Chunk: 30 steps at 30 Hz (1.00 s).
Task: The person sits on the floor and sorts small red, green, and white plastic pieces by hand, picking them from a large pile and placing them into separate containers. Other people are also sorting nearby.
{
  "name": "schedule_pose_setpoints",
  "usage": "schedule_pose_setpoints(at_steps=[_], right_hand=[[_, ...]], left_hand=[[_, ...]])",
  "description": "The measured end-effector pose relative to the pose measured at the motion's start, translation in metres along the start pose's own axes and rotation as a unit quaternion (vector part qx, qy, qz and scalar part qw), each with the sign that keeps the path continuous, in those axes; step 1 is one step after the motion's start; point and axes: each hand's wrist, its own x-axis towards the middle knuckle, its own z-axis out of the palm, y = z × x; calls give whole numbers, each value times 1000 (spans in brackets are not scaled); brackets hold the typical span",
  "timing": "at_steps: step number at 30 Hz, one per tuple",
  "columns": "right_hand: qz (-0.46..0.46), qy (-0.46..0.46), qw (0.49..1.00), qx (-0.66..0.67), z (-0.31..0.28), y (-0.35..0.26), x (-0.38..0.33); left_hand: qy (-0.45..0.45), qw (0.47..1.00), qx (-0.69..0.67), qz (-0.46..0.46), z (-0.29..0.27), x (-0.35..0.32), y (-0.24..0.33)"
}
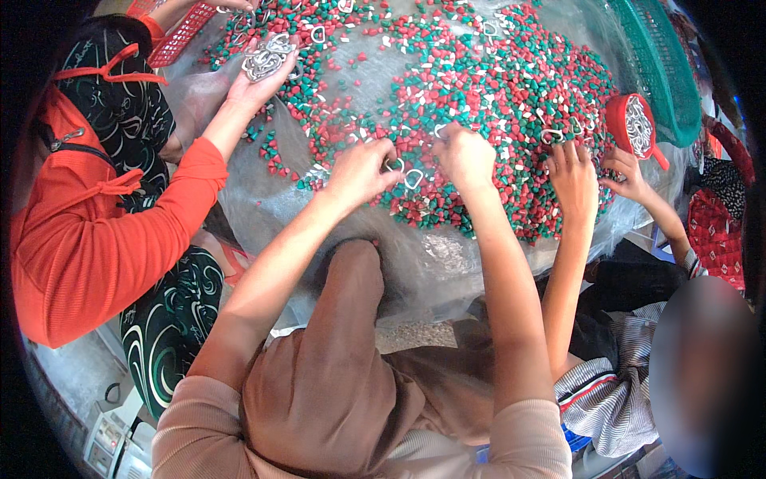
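My left hand (363, 172) is closed in a pinch on a silver metal ring (395, 165) at its fingertips. Just right of it, a D-shaped silver metal ring (412, 179) lies close to the fingers; I cannot tell whether they touch it. My right hand (465, 158) is closed a little farther off, with a small silver metal piece (440, 130) showing at its fingertips. Its exact shape is hidden by the fingers. Both hands are over a wide spread of small red, green and white pieces (431, 96).
A clear plastic sheet (271, 215) underlies the pieces. At left, an orange-sleeved person's hand (259, 88) holds several metal rings. At right, another person's hands (573, 176) work beside a red pan (618, 120) of metal pieces. Behind are a green basket (666, 88) and a red basket (179, 40).
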Motion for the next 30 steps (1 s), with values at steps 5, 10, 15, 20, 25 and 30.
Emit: schedule_pose_setpoints(at_steps=[5, 10, 15, 20, 25, 30], right_hand=[[132, -1, 961, 243, -17, 8, -10], [97, 12, 923, 373, -32, -17, -30], [16, -14, 925, 379, -33, -54, -49], [186, 81, 971, 128, -24, 6, -54], [228, 48, 971, 49, -10, 26, -59], [155, 46, 924, 347, -29, -18, -61]], left_hand=[[13, 997, -77, -24, 8, -2, -13], [-58, 792, -559, -240, -8, 9, -5], [-38, 563, -783, -260, -8, 12, -8], [-29, 610, -717, -337, -4, 14, -16], [-93, 620, -724, -288, -5, 14, -8], [-141, 601, -735, -280, -6, 10, -12]])
